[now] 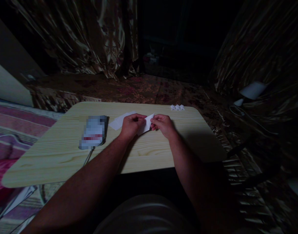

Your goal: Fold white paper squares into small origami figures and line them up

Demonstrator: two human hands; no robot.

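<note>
A: Near side first. What's at the near edge?
B: Left forearm and right forearm both reach in over the table. Thin cable on the left half, runs toward the near edge, then hidden behind the left forearm.
A: Cable goes to what?
B: Near end of a flat device, lying between the left edge and the hands (its face is pixelated, can't read it).
A: Grip?
B: Left hand pinches a piece of white paper, thumb and fingers closed on its left part. Right hand has a narrow pinch on the right side of the same paper.
A: Where's the paper?
B: Between the hands, around mid-table, slanted, one pointed corner aimed at the far edge. Touching the tabletop or not: can't tell.
A: Past that?
B: Loose sheets flat just left of the left hand, partly overlapping. Three small white folded pieces in a row at the far edge, near the far right corner.
A: Off the table?
B: Lamp beyond the right edge, patterned curtain beyond the far edge. Dark back there.
</note>
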